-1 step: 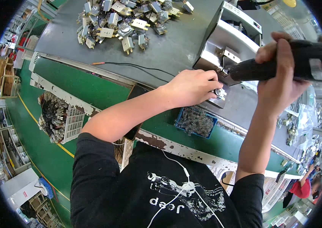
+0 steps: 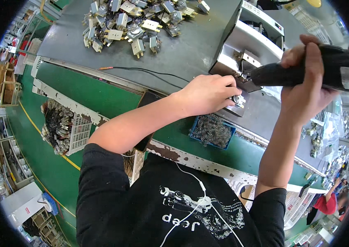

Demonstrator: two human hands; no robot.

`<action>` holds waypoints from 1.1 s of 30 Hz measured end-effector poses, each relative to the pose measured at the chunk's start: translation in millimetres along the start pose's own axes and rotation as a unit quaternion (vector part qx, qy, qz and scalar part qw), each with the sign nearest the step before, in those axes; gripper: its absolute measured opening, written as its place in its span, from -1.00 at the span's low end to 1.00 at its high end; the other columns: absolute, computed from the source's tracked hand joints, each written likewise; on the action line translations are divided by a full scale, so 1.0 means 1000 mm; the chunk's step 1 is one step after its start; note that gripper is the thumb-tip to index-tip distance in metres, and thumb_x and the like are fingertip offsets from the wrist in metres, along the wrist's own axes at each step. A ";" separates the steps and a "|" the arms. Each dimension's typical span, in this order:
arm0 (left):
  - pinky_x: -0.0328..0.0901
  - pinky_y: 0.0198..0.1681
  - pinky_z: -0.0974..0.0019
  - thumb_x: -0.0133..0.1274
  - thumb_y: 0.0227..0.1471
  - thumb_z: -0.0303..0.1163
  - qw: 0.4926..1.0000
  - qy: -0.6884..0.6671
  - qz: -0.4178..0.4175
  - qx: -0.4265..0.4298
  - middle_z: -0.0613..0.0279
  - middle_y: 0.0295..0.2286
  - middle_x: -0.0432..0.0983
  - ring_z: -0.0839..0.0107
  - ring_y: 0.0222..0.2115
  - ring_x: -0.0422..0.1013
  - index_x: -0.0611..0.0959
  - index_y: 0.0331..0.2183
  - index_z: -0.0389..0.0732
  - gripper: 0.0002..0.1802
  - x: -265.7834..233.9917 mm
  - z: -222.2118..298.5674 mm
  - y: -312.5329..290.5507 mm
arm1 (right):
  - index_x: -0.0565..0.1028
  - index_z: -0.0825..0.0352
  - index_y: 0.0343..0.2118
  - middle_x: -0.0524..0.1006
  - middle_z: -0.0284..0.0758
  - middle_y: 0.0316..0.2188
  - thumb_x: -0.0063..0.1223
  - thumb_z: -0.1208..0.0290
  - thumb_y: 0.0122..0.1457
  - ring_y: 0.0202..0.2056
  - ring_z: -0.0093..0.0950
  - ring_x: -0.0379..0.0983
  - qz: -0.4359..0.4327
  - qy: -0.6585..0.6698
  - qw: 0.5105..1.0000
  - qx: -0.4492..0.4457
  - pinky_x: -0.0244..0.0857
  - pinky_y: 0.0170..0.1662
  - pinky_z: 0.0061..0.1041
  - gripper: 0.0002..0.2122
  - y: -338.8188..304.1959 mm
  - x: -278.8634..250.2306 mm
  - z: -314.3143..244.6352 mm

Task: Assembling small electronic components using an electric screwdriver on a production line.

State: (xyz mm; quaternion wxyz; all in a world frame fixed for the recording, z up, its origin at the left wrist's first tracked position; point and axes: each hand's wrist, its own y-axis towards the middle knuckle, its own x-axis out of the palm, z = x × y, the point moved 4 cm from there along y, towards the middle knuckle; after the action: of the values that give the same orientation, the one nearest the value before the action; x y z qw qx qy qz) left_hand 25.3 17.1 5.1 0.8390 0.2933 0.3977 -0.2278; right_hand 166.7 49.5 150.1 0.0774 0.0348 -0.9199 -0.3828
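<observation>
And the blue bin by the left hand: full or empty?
Not empty: coiled metal parts spread across the blue bin; how deep, I cannot tell.

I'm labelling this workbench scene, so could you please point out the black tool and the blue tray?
Black tool (image 2: 278, 75): head view, on its front barrel.
Blue tray (image 2: 231, 138): head view, on its right rim.

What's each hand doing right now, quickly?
Left hand: closed, fingers pinching a small metal part with prongs.
Right hand: closed around a black handheld power tool.
</observation>
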 end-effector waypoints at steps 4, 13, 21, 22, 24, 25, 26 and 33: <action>0.46 -0.27 0.16 0.22 0.00 -0.23 1.000 -0.004 0.023 0.005 0.30 -0.28 0.44 0.25 -0.28 0.50 0.63 -0.19 -0.03 -0.71 0.001 0.000 0.001 | 0.44 0.63 -0.18 0.54 -0.16 -0.57 0.11 0.55 0.20 -0.57 -0.46 0.49 0.047 -0.042 0.997 -0.049 0.43 -0.43 -0.50 -0.78 0.003 -0.007 0.008; 0.44 -0.29 0.17 0.17 0.07 -0.25 1.000 0.011 0.006 0.006 0.29 -0.25 0.43 0.24 -0.29 0.49 0.61 -0.14 -0.06 -0.71 0.003 0.000 0.001 | 0.34 0.49 -0.10 0.59 -0.08 -0.41 0.12 0.63 0.18 -0.58 -0.47 0.51 0.058 -0.071 0.993 -0.074 0.45 -0.48 -0.45 -0.74 0.002 0.004 0.018; 0.45 -0.29 0.17 0.18 0.04 -0.23 1.000 0.007 0.014 0.013 0.28 -0.26 0.43 0.24 -0.29 0.50 0.62 -0.16 -0.05 -0.71 0.003 0.001 0.001 | 0.32 0.49 -0.04 0.60 -0.06 -0.33 0.13 0.61 0.19 -0.55 -0.50 0.51 0.001 -0.060 0.997 -0.047 0.46 -0.47 -0.48 -0.68 0.004 0.001 0.024; 0.44 -0.30 0.18 0.17 0.07 -0.25 1.000 0.009 0.010 0.016 0.29 -0.23 0.43 0.24 -0.28 0.49 0.60 -0.12 -0.06 -0.70 0.003 0.001 0.001 | 0.30 0.47 0.00 0.60 -0.05 -0.33 0.12 0.61 0.20 -0.55 -0.50 0.51 -0.001 -0.051 0.998 -0.046 0.45 -0.48 -0.48 -0.66 0.003 0.005 0.019; 0.44 -0.30 0.18 0.17 0.07 -0.25 1.000 0.009 0.008 0.013 0.29 -0.23 0.43 0.24 -0.28 0.49 0.60 -0.13 -0.06 -0.70 0.001 0.000 0.002 | 0.20 0.40 0.12 0.59 -0.02 -0.32 0.10 0.63 0.19 -0.55 -0.49 0.51 0.005 -0.049 0.998 -0.030 0.45 -0.49 -0.47 -0.54 0.001 -0.003 0.020; 0.44 -0.30 0.18 0.18 0.06 -0.26 1.000 0.006 0.005 0.012 0.29 -0.24 0.43 0.24 -0.28 0.49 0.60 -0.13 -0.06 -0.69 0.001 0.001 0.002 | 0.20 0.40 0.12 0.59 -0.02 -0.32 0.10 0.63 0.19 -0.55 -0.49 0.51 0.004 -0.048 0.998 -0.029 0.45 -0.49 -0.47 -0.54 0.001 -0.001 0.017; 0.44 -0.30 0.18 0.18 0.06 -0.26 1.000 0.006 0.006 0.011 0.29 -0.24 0.43 0.24 -0.28 0.49 0.60 -0.13 -0.06 -0.69 0.001 0.001 0.002 | 0.16 0.38 0.14 0.58 -0.01 -0.31 0.09 0.64 0.19 -0.55 -0.48 0.52 0.015 -0.050 0.998 -0.042 0.45 -0.50 -0.47 -0.51 0.003 0.002 0.011; 0.44 -0.29 0.18 0.18 0.06 -0.25 1.000 0.005 0.019 0.015 0.29 -0.25 0.43 0.25 -0.27 0.49 0.61 -0.14 -0.08 -0.70 0.001 0.001 0.002 | -0.07 0.35 0.31 0.55 0.03 -0.31 0.07 0.66 0.19 -0.57 -0.48 0.49 0.022 -0.083 0.996 -0.032 0.42 -0.50 -0.45 -0.30 0.003 0.001 0.015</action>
State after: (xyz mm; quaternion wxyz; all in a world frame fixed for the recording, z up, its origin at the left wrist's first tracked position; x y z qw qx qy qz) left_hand 27.7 17.1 5.2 0.8365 0.3148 0.3930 -0.2162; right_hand 162.7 62.3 142.0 0.0105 -0.0193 -0.9111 -0.4115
